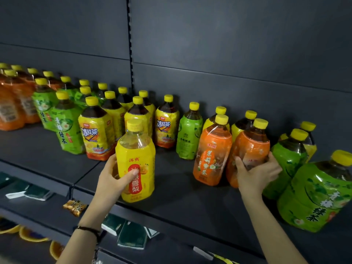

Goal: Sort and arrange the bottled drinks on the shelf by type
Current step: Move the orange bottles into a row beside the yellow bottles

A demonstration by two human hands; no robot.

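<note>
My left hand [111, 177] grips a yellow-labelled pear drink bottle [138, 161] that stands near the front edge of the dark shelf [171, 199]. My right hand [255, 174] grips an orange-labelled tea bottle [251, 147] at its lower side. A second orange bottle [212, 153] stands just left of it. Behind are yellow iced-tea bottles [96, 130] and a lone one [166, 122], with a green tea bottle [188, 132] next to it. All have yellow caps.
Green tea bottles stand at the right [314, 195] and left [65, 122]. Orange bottles [11, 103] fill the far left. The lower shelf holds dark green packets [131, 237] and a snack pack [75, 206]. A dark back panel [228, 44] rises behind.
</note>
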